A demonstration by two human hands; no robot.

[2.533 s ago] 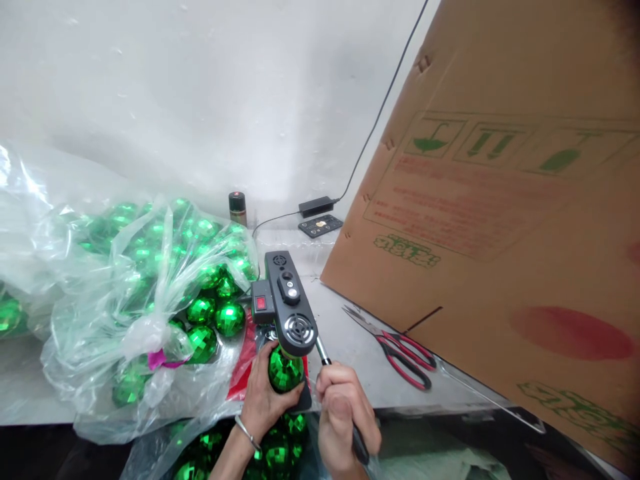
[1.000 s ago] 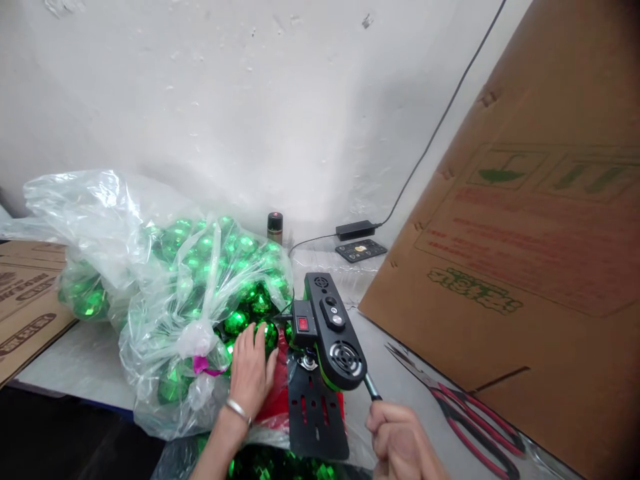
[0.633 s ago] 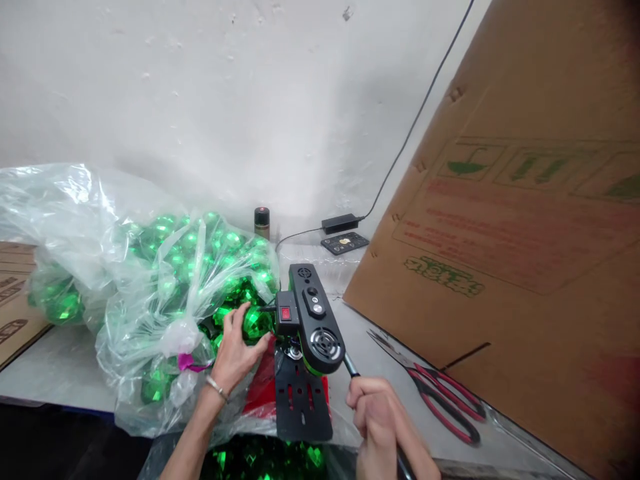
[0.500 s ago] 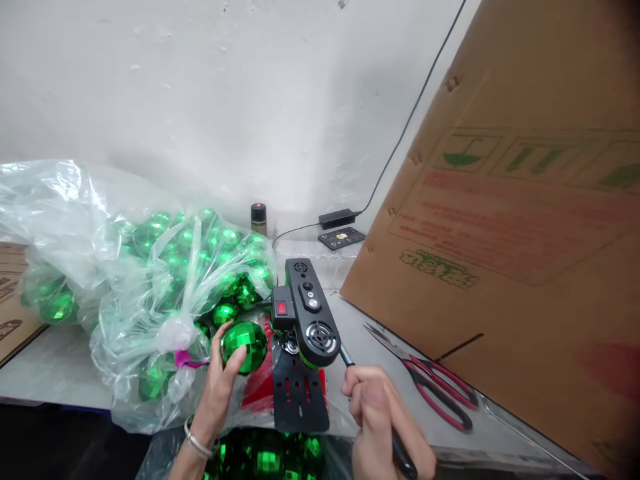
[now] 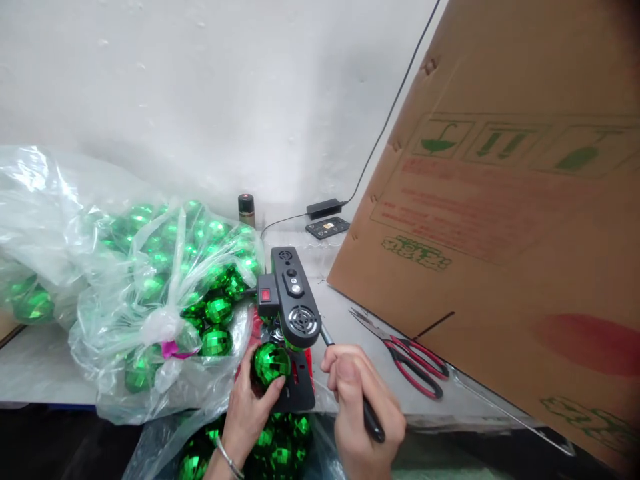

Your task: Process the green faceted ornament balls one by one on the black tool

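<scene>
I see the left hand [image 5: 248, 408] half-curled around a faceted green ball [image 5: 271, 362], above the base plate [image 5: 303, 399] near the machine head [image 5: 299, 310]; the right hand [image 5: 367, 403] wraps the lever [image 5: 373, 423] tightly. Seemingly this is the positioning step; next calls for centring the ball beneath the head.

Plastic bag [image 5: 163, 327] containing disco balls [image 5: 216, 340] lies left of the lever-handled machine [image 5: 296, 293]; scissors [image 5: 387, 338] lie right, beside the carton [image 5: 500, 300]. Power adapter [image 5: 324, 209] sits behind the phone [image 5: 327, 228], near the far wall [image 5: 225, 100].
</scene>
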